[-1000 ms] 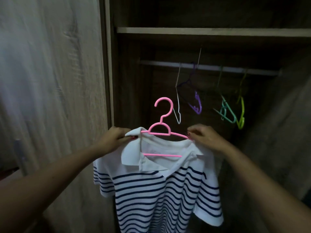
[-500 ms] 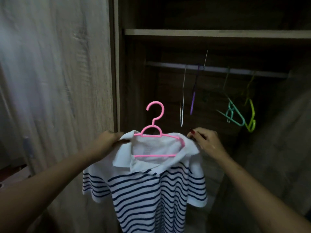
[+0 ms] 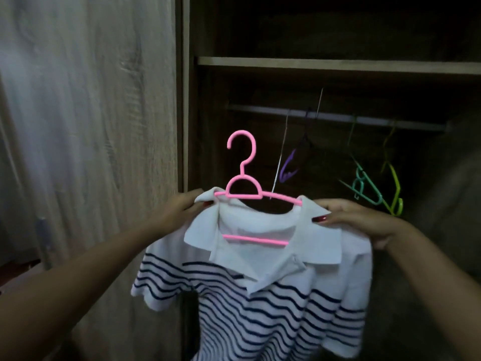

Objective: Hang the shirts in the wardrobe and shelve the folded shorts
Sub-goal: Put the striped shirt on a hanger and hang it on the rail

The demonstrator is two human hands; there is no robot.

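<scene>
A white polo shirt with navy stripes (image 3: 263,303) sits on a pink hanger (image 3: 243,188), held up in front of the open wardrobe. My left hand (image 3: 179,209) pinches the shirt's left shoulder at the collar. My right hand (image 3: 356,220) grips the right shoulder. The hanger's hook points up, below and in front of the metal rail (image 3: 260,109). No folded shorts are in view.
Several bare hangers dangle from the rail: a white one (image 3: 279,162), a purple one (image 3: 290,168), a green one (image 3: 364,186) and a yellow one (image 3: 394,188). A wooden shelf (image 3: 325,65) runs above the rail. The wardrobe door (image 3: 91,126) stands at the left.
The shirt has been spread wider on the hanger and lifted a little toward the rail. My hands have moved apart along the shoulders.
</scene>
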